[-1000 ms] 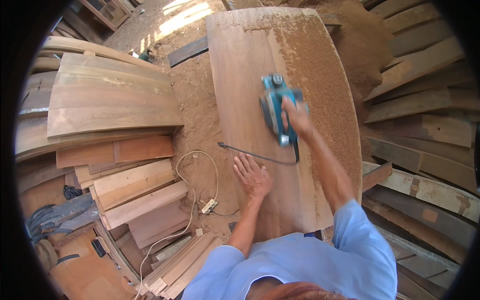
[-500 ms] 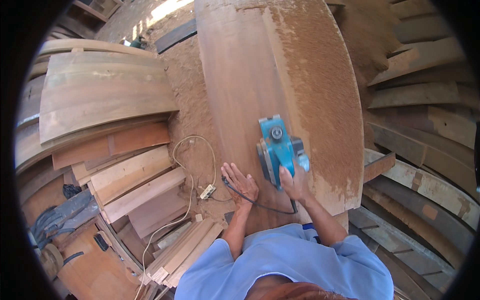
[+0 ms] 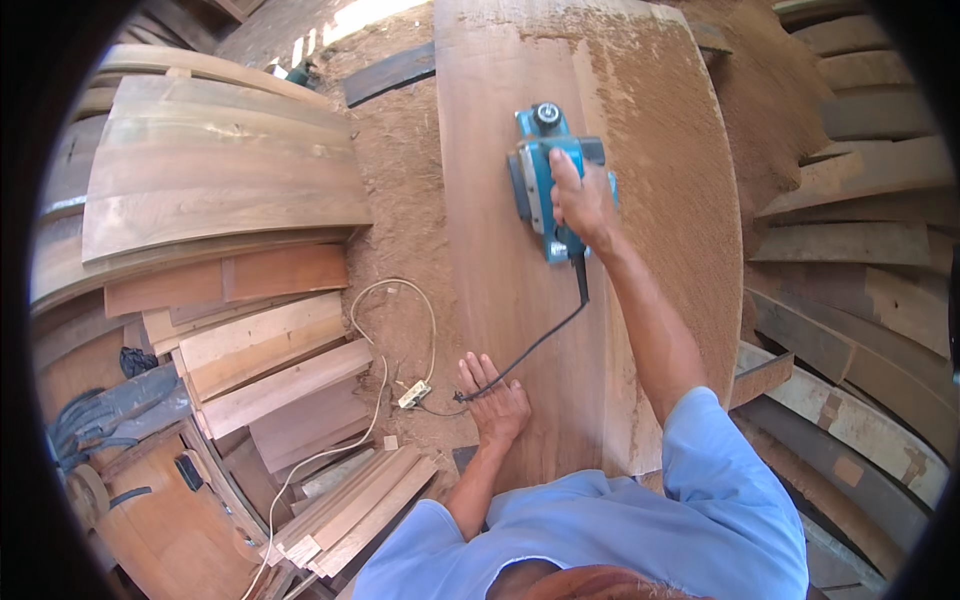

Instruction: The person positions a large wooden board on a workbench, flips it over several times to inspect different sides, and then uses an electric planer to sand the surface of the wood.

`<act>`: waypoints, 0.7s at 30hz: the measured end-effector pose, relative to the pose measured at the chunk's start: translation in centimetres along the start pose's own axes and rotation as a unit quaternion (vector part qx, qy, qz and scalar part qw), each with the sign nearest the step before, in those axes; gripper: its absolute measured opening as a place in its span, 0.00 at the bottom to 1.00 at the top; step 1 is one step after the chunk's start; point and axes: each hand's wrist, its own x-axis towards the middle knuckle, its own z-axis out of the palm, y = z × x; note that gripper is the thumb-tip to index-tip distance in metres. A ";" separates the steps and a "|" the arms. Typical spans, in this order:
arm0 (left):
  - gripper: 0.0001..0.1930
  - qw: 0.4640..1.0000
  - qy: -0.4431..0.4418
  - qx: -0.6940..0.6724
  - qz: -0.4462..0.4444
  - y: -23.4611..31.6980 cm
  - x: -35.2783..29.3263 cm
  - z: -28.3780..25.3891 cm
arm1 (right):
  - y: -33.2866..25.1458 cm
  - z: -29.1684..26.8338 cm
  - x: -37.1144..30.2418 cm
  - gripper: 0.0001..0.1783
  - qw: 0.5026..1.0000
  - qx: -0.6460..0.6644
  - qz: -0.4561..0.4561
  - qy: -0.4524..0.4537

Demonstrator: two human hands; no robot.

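A wide brown wooden plank (image 3: 500, 150) lies lengthwise in front of me, its right half covered in sawdust. My right hand (image 3: 580, 200) grips the handle of a teal electric planer (image 3: 545, 175) that sits flat on the plank's middle. The planer's black cord (image 3: 535, 345) trails back toward me. My left hand (image 3: 493, 400) presses flat on the near left edge of the plank, fingers spread, beside the cord.
Stacks of cut boards (image 3: 220, 190) fill the left side and curved planks (image 3: 860, 250) the right. A white extension cable with a socket (image 3: 413, 394) lies on the sawdust-covered ground left of the plank. Blue cloth (image 3: 110, 410) rests at lower left.
My right hand has pushed the planer away from me up the plank, after pulling it close half a second ago. My left hand stays flat on the near edge.
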 end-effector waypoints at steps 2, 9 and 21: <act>0.42 1.000 -0.019 -0.009 -0.010 0.0 0.0 0.1 | -1.3 0.5 2.9 0.32 1.000 -0.001 0.007 0.006; 0.41 1.000 -0.005 -0.025 -0.015 0.4 0.0 -0.4 | -4.2 1.3 14.7 0.31 0.999 -0.011 -0.042 -0.002; 0.40 0.996 0.075 -0.009 -0.053 0.8 0.4 -0.2 | -5.2 -0.1 16.3 0.29 0.995 0.075 0.015 -0.068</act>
